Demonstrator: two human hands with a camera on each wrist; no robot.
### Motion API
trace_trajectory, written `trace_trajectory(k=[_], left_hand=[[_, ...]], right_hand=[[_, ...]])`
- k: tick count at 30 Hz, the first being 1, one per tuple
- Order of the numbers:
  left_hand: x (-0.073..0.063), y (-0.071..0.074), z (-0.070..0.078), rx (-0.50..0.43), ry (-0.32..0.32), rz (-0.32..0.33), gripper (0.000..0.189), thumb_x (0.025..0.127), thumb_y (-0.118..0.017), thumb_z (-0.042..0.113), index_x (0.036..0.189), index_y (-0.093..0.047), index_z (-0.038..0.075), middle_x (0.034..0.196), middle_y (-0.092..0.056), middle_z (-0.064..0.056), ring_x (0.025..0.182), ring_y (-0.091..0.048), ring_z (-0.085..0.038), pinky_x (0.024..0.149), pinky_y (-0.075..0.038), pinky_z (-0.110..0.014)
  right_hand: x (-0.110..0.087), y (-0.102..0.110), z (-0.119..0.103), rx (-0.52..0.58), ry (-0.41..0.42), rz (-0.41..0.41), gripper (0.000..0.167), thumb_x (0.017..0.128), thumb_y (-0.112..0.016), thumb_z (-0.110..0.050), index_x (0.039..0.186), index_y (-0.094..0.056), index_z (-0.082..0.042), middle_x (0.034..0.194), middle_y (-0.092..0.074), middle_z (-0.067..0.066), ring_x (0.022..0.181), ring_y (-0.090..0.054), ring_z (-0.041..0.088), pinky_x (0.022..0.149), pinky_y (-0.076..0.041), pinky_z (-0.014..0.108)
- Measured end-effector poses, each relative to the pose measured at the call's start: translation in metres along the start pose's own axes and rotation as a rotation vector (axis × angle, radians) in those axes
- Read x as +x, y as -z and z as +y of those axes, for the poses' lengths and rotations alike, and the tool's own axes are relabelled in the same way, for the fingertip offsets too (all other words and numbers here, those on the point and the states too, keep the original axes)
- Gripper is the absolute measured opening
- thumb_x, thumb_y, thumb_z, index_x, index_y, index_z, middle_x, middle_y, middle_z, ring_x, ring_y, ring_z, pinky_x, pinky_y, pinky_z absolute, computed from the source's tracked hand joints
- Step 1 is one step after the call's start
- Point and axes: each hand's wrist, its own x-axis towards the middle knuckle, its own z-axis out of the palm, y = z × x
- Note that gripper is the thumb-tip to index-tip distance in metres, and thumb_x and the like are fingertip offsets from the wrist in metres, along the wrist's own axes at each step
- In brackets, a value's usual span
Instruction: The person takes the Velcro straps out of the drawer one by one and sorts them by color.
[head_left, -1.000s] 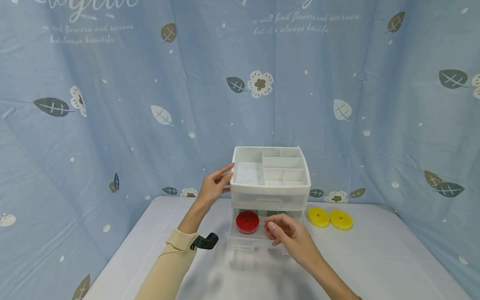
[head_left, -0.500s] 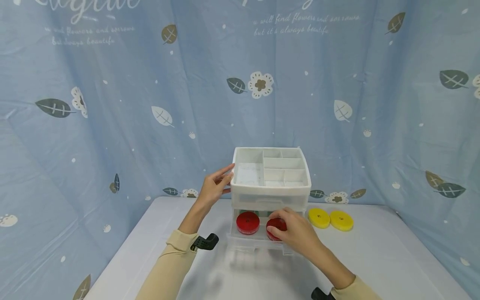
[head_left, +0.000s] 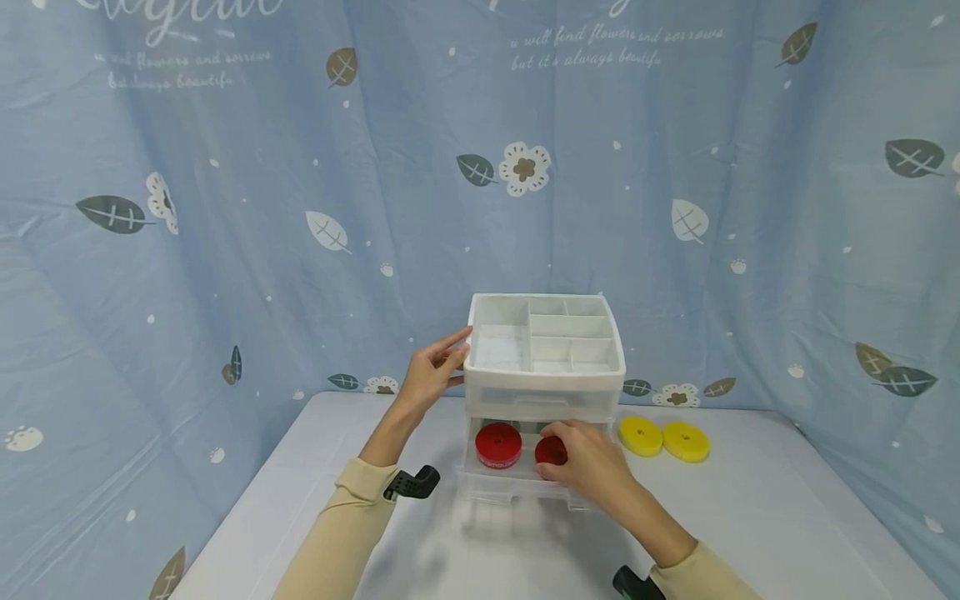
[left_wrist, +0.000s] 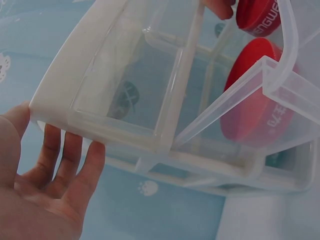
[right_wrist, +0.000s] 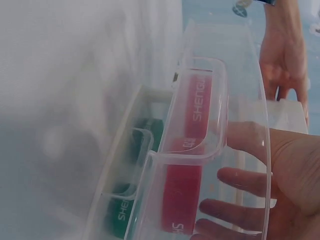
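Observation:
A white drawer organizer (head_left: 543, 392) stands on the table, its clear lower drawer (head_left: 498, 487) pulled out. Two red tape rolls lie in that drawer: the left one (head_left: 498, 445) untouched, the right one (head_left: 551, 452) between the thumb and fingers of my right hand (head_left: 596, 467). Through the clear drawer wall, the right wrist view shows the right hand's fingers (right_wrist: 235, 212) near the red rolls. My left hand (head_left: 427, 375) rests against the organizer's left side, with thumb and fingertips touching its white edge in the left wrist view.
Two yellow rolls (head_left: 663, 438) lie on the table right of the organizer. Green rolls (right_wrist: 120, 215) show below the open drawer in the right wrist view. Divided compartments (head_left: 570, 342) form the organizer's top. A blue patterned curtain (head_left: 375, 208) hangs behind.
My right hand has moved in to the right red roll and closed its fingers around it. The left hand stays at the organizer's side.

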Motion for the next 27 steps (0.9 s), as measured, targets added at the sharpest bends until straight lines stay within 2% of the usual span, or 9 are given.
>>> trace_trajectory(k=[10,13,17,23,27], left_hand=[[0.002,0.002,0.001,-0.011,0.021,-0.027,0.043,0.101,-0.056,0.031,0.144,-0.051,0.029,0.128,-0.061,-0.02,0.112,-0.063,-0.027,0.097,-0.057,-0.044],[-0.004,0.001,0.012,-0.007,0.027,-0.034,0.044,0.102,-0.055,0.026,0.145,-0.05,0.024,0.127,-0.06,-0.023,0.108,-0.064,-0.023,0.097,-0.056,-0.046],[-0.011,-0.001,0.027,-0.002,0.034,-0.034,0.043,0.102,-0.055,0.023,0.145,-0.051,0.02,0.125,-0.06,-0.024,0.109,-0.064,-0.026,0.098,-0.056,-0.048],[-0.012,-0.001,0.028,-0.011,0.044,-0.026,0.042,0.102,-0.056,0.022,0.143,-0.053,0.022,0.123,-0.061,-0.022,0.107,-0.065,-0.024,0.099,-0.055,-0.05],[-0.012,-0.001,0.027,-0.012,0.045,-0.027,0.043,0.102,-0.055,0.022,0.145,-0.051,0.021,0.124,-0.061,-0.022,0.109,-0.064,-0.027,0.098,-0.055,-0.049]], right_hand=[[0.003,0.0,-0.003,-0.003,-0.053,-0.076,0.044,0.071,-0.089,-0.031,0.107,-0.073,-0.012,0.109,-0.07,0.008,0.09,-0.061,0.021,0.078,-0.06,0.04],[0.003,-0.002,-0.003,0.001,-0.063,-0.084,0.044,0.07,-0.089,-0.03,0.107,-0.074,-0.011,0.106,-0.07,0.008,0.088,-0.06,0.021,0.077,-0.06,0.04],[0.004,-0.004,-0.001,0.003,-0.072,-0.09,0.045,0.07,-0.089,-0.029,0.108,-0.073,-0.011,0.103,-0.07,0.006,0.087,-0.059,0.02,0.076,-0.059,0.039],[0.004,-0.005,-0.001,0.007,-0.08,-0.096,0.045,0.071,-0.088,-0.03,0.108,-0.073,-0.012,0.102,-0.069,0.006,0.087,-0.059,0.02,0.073,-0.058,0.038],[0.003,-0.006,0.0,0.004,-0.08,-0.088,0.045,0.07,-0.088,-0.03,0.108,-0.074,-0.011,0.103,-0.069,0.006,0.086,-0.059,0.02,0.073,-0.058,0.038]])
